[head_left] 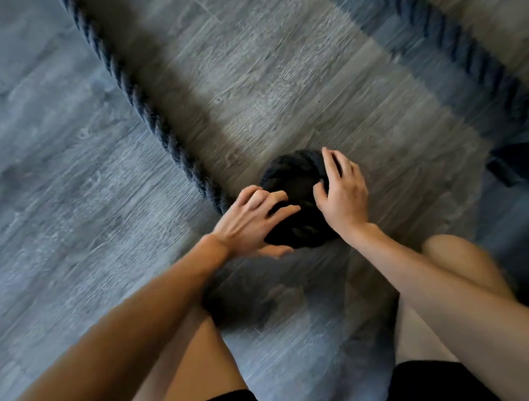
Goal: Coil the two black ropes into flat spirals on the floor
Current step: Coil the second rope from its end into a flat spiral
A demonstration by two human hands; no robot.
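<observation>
A thick black twisted rope (129, 94) runs from the top left down to the centre, where it winds into a small tight coil (293, 180) lying on the grey wood floor (58, 211). My left hand (252, 219) grips the coil's left and near side, thumb beneath its edge. My right hand (342, 193) presses on the coil's right side, fingers spread over the top. A second black rope (451, 46) lies diagonally at the upper right, blurred, ending near a dark shape at the right edge.
My bare knees and black shorts (435, 384) fill the bottom of the view, close to the coil. A dark object (518, 159) sits at the right edge. The whole picture is motion-blurred.
</observation>
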